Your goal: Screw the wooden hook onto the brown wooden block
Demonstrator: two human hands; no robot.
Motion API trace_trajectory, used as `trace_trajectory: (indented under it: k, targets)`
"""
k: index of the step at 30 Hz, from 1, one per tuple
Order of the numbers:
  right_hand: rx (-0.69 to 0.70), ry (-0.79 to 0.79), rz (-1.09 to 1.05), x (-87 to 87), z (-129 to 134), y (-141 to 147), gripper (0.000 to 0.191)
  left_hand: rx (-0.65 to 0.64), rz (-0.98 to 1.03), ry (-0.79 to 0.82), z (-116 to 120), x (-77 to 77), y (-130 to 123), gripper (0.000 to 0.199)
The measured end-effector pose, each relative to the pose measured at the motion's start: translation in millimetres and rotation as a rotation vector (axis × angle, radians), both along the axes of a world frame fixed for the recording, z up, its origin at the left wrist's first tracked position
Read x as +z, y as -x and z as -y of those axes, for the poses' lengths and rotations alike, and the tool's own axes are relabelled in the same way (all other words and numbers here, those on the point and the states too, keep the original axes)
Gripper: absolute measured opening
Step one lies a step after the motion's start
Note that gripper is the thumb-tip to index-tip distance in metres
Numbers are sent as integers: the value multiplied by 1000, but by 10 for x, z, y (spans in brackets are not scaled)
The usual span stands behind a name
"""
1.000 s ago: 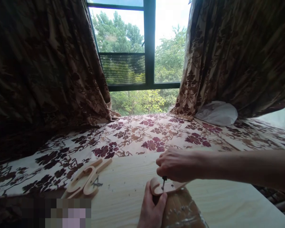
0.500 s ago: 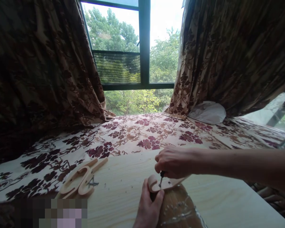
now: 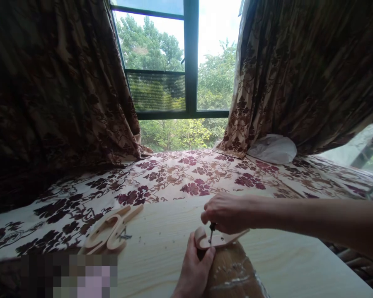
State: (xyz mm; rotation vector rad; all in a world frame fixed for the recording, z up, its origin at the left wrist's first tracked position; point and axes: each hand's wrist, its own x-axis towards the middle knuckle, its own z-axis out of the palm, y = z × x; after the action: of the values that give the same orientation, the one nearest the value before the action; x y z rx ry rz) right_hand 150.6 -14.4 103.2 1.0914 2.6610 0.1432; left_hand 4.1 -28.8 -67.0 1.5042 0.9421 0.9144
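Your right hand (image 3: 225,214), fingers clamped on the screwdriver (image 3: 211,232), seems mid-drive at the curved wooden piece (image 3: 218,241) your left hand (image 3: 195,265) pinches; any further turn calls for steady pressure.

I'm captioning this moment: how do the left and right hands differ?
The left hand holds the curved wooden piece at its rounded end; the right hand grips a slim, dark-handled tool over it. The left hand extends from the bottom edge, the right hand from the right edge. Both are bare.
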Motion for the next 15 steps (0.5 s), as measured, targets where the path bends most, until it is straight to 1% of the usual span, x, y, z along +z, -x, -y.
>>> trace_trajectory:
  k: [3,5,10,13,15]
  targets:
    - [84,-29,-33,-42,6,-44,16,25,15,-11,-4,-49,-28,35]
    - [109,-46,-50,-96,-3,-67,17,55,43,-13,-13,-107,-51,35]
    - [70,-57,-62,-189,-38,-68,12,88,58,5,-58,-264,-55,43]
    - [40,-68,-58,-183,-34,-55,11,105,48,31,-72,-345,-37,47]
    - [47,-78,-58,-168,-17,-59,10,114,60,41,-67,-383,-31,48]
